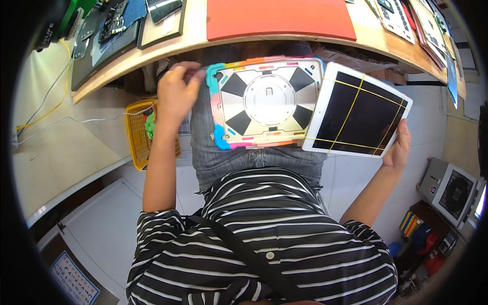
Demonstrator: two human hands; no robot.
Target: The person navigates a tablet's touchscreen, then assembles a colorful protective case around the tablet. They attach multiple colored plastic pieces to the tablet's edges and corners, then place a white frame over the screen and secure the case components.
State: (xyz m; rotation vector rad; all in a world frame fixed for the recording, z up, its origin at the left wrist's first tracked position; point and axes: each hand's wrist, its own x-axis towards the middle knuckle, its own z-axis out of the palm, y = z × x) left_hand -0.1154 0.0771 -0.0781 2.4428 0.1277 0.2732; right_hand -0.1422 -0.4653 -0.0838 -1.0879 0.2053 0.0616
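A tablet case (235, 108) lies across my lap, its white back with a round ring and dark wedges facing up. Pink, teal, blue and orange rubber wraps its edges. My left hand (175, 94) is just off the case's upper left corner, fingers apart and a little blurred, with nothing seen in them. On the other side, my right hand (399, 147) grips the lower right edge of a white-framed tablet (351, 113) with a dark screen. Yellow rubber bands cross that screen. The tablet tilts, its left edge meeting the case's right side.
Ahead is a wooden workbench (198, 39) with a red-orange mat (282, 19) on it. Electronic parts lie at both bench ends. A yellow basket (133, 140) stands on the floor at left, with a white cable running by. At right sits a grey boxy unit (450, 190).
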